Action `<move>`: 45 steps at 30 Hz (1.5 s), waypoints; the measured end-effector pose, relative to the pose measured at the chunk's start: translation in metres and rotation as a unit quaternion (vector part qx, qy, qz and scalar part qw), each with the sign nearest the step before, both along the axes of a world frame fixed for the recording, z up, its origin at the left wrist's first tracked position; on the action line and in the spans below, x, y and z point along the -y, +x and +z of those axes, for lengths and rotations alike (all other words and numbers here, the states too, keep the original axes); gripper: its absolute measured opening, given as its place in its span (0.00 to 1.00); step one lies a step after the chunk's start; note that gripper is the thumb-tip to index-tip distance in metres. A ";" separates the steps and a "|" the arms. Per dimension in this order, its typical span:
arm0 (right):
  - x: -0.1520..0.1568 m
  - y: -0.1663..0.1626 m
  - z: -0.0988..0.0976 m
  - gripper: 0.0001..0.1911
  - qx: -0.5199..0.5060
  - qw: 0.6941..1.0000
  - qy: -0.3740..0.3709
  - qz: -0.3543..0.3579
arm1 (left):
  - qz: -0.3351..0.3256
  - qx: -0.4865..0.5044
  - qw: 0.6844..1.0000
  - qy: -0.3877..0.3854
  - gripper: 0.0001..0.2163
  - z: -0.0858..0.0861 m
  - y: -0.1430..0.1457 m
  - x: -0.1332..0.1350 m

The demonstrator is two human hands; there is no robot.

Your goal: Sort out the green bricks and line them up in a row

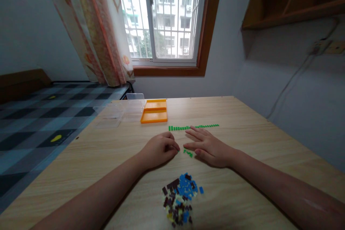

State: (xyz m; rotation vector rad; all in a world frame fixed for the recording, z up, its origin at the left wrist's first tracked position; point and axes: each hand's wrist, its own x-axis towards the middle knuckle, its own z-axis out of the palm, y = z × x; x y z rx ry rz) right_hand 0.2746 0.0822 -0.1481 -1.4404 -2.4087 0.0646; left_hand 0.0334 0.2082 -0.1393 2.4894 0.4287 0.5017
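Note:
My left hand (162,148) rests on the table with thumb and forefinger pinched; a sliver of green, a small green building brick, shows at their tips. Spread out flat, my right hand (208,146) lies to the right with its fingers apart and nothing held. A few loose green bricks (189,153) lie between the two hands. Beyond them runs a row of green bricks (179,128), larger at the left and smaller at the right, partly covered by my right fingertips. Nearer to me is a mixed pile of blue, dark brown and yellow bricks (185,188).
An orange two-part tray (154,120) stands at the table's far left, beside clear plastic boxes (108,116). The wooden table (258,158) meets a wall with a window (172,18). A checkered bed (72,124) adjoins its left edge; a shelf (293,21) hangs at upper right.

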 end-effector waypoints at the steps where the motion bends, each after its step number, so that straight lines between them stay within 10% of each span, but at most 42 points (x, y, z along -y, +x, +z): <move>1: -0.001 0.002 -0.002 0.20 -0.010 1.000 0.009 -0.010 | 0.006 -0.003 1.000 0.003 0.08 -0.001 0.000 0.000; 10: -0.018 0.005 -0.014 0.12 -0.090 0.987 0.115 -0.062 | 0.056 -0.029 0.997 0.035 0.05 0.003 0.006 0.002; 45: -0.022 0.004 -0.016 0.02 -0.191 0.974 0.053 -0.106 | 0.160 -0.057 0.985 0.039 0.04 0.002 0.014 0.002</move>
